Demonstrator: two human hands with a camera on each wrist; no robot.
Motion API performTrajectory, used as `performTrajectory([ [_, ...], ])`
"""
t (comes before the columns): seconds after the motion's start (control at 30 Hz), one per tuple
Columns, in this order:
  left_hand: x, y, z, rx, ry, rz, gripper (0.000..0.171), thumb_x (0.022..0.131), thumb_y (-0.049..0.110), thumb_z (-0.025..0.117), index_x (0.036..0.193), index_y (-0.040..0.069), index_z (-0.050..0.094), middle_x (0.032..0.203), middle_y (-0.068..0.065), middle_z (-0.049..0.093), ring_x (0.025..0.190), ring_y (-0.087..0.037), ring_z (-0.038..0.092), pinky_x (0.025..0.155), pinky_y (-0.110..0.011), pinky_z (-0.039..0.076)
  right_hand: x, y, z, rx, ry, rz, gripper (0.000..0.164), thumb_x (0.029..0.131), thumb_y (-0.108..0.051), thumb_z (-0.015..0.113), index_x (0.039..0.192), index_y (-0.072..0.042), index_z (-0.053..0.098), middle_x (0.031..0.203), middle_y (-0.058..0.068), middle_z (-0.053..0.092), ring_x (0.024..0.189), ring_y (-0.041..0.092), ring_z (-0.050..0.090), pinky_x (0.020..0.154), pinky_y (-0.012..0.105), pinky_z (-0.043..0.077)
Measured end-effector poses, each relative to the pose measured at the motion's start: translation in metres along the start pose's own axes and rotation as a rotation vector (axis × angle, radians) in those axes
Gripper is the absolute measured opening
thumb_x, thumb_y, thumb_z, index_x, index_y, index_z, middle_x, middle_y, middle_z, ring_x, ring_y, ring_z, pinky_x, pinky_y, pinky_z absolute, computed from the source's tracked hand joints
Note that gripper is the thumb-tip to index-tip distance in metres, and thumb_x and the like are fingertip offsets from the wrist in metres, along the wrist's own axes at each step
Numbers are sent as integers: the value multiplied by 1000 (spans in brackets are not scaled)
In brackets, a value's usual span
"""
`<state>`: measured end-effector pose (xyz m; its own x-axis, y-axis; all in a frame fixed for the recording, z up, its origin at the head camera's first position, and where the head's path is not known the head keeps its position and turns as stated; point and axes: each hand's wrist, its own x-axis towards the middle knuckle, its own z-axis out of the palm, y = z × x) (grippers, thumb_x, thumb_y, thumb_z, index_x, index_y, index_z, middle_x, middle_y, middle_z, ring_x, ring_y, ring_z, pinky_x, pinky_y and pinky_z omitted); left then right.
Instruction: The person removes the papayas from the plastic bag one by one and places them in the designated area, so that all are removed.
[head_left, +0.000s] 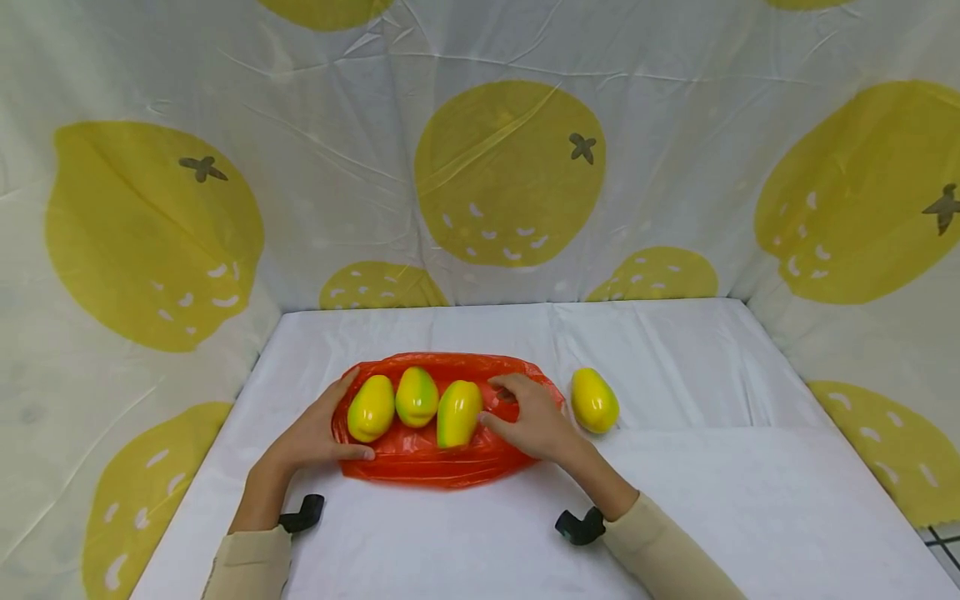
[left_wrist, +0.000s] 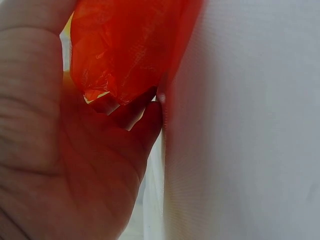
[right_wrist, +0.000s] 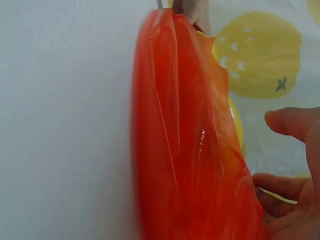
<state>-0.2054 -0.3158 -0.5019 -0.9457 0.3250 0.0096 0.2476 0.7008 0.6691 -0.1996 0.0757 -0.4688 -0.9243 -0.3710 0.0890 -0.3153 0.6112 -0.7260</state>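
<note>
A red plastic bag [head_left: 420,468] lies spread on the white table with its mouth up. Three yellow-green mangoes [head_left: 457,413] sit in it side by side. My left hand [head_left: 315,425] cups the bag's left end, thumb along the front rim; in the left wrist view its fingers lie beside the red plastic [left_wrist: 120,50] and a fingertip touches the table. Over the bag's right end is my right hand [head_left: 536,421], thumb and fingers apart with nothing between them, near the rightmost mango in the bag. Another mango [head_left: 595,400] rests on the table right of that hand.
The white-covered table [head_left: 712,508] is enclosed at the back and both sides by a hanging cloth [head_left: 337,183] printed with large lemons. Black wrist-worn pieces [head_left: 581,527] show by both sleeves.
</note>
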Motion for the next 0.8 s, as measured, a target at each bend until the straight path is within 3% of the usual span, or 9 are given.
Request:
performTrajectory([
  [0.27, 0, -1, 0, -3, -9, -18, 135, 63, 53, 94, 166, 28, 12, 167, -8, 29, 151, -37, 31, 109, -68, 44, 5, -2, 15, -11, -38, 67, 82, 86, -63, 73, 147, -13, 51, 140, 5, 59, 122, 22, 57, 101, 43, 56],
  [0.5, -1, 2, 0, -8, -7, -22, 135, 62, 53, 94, 166, 25, 14, 167, -9, 30, 151, -37, 32, 110, -68, 43, 10, -4, 25, 2, -64, 115, 94, 84, -70, 70, 153, -11, 44, 151, 7, 53, 138, 28, 50, 114, 51, 48],
  [0.8, -2, 2, 0, -14, -4, -11, 134, 62, 52, 94, 166, 25, 14, 167, -8, 30, 151, -37, 32, 109, -67, 45, 14, -4, 38, 9, -66, 161, 104, 79, -76, 70, 155, -11, 41, 153, 8, 51, 136, 28, 52, 111, 51, 50],
])
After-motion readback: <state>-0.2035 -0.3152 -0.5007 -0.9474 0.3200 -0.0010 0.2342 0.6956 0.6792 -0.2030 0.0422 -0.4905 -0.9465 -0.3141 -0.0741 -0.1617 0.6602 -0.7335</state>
